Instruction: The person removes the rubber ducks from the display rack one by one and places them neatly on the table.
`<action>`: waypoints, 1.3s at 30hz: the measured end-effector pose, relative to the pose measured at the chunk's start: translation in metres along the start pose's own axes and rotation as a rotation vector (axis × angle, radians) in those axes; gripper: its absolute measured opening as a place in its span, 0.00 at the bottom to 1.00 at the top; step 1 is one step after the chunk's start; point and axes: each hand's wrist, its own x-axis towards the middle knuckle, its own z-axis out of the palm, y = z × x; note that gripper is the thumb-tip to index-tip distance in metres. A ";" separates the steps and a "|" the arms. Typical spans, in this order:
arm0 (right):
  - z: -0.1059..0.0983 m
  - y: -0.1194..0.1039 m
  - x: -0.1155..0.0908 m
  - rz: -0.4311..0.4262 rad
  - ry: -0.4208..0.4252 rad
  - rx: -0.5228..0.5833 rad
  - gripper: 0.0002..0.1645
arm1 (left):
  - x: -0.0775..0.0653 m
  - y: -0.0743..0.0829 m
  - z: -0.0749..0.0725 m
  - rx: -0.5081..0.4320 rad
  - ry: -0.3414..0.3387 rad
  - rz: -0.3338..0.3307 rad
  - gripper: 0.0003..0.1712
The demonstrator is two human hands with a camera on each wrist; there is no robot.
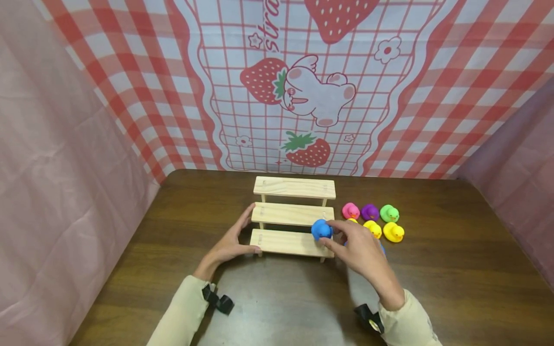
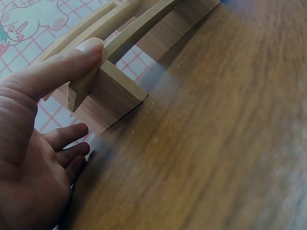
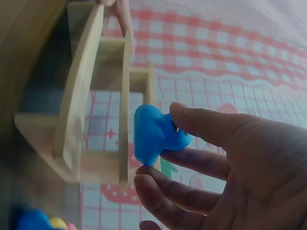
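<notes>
A three-step wooden stand [image 1: 283, 241] stands on the table. At its left end is my left hand [image 1: 229, 242]; its thumb lies straight on the lowest step, and its index fingertip touches the middle step's end. The other left fingers hang loose beside the stand's leg [image 2: 112, 96]. My right hand [image 1: 361, 247] pinches a blue rubber duck [image 3: 156, 134] between thumb and fingers, over the right end of the lowest step. In the head view this blue duck [image 1: 321, 229] looks upright. Whether it touches the step I cannot tell.
Right of the stand sit a pink duck [image 1: 350, 211], a purple duck [image 1: 370, 212] and a green duck [image 1: 389, 213]. Yellow ducks [image 1: 394, 232] stand in front of them, one partly hidden. Another blue thing [image 3: 34, 220] is mostly hidden behind my right hand in the head view. A checked cloth [image 1: 147, 72] hangs behind.
</notes>
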 end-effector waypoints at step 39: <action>-0.055 0.106 -0.036 0.168 0.035 -0.105 0.34 | 0.001 0.000 0.000 -0.005 0.002 -0.017 0.69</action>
